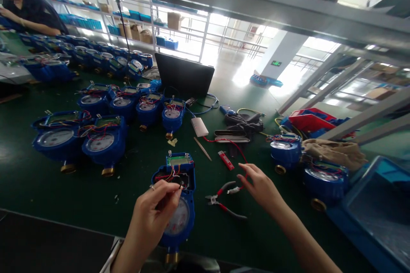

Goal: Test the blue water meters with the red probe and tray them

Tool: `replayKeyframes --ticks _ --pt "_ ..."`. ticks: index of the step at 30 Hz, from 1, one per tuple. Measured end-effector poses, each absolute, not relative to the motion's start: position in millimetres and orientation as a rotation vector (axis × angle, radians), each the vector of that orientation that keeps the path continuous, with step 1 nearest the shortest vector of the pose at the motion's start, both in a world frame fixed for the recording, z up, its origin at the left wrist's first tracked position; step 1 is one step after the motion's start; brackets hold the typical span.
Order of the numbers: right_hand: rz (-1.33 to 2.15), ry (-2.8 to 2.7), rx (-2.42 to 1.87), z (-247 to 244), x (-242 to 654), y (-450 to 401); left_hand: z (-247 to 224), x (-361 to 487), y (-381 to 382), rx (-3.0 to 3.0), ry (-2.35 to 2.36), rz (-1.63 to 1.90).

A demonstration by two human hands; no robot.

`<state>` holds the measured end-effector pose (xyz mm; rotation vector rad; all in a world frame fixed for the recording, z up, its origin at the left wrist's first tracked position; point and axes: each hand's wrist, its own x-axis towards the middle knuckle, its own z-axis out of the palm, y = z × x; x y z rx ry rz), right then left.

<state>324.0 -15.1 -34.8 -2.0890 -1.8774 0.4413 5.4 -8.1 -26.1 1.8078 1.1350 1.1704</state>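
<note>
A blue water meter point(182, 218) lies in front of me, its upper housing open on a green circuit board point(178, 160) and loose coloured wires. Over that housing my left hand point(156, 207) pinches a small wire connector point(181, 187) between thumb and fingertips. My right hand point(258, 185) hovers to the right, fingers apart, with nothing in its grasp. Beside its fingertips runs a red cable point(242, 153) ending in a pale plug point(233, 190). Red-handled side cutters point(212, 199) lie spread between the meter and my right hand.
Several blue meters stand left point(101, 143) and right point(285, 151). Ahead are a red-and-white small box point(226, 160), a thin stick point(203, 149), a white box point(200, 127) and a laptop point(184, 74). A blue bin point(378, 213) borders the right. A person point(35, 10) sits far left.
</note>
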Motion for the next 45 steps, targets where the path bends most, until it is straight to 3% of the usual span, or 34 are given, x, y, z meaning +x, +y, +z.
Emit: replayKeyframes --ticks 10,20,28,34,45 --pt "0.678 -1.567 -2.090 -62 296 47 -31 0 -13 2.008 1.039 1.346" --pt "1.515 -1.206 -1.469 -7 249 -19 -32 22 -19 1.964 1.111 1.408" --pt "2.078 -1.020 -1.168 1 218 -23 -28 18 -25 2.001 1.151 1.285" --pt "2.028 -1.121 -1.529 -6 202 -11 -27 20 -27 2.084 1.192 1.246" --pt "1.931 -1.204 -1.658 -4 200 -4 -26 21 -23 2.140 1.161 1.234"
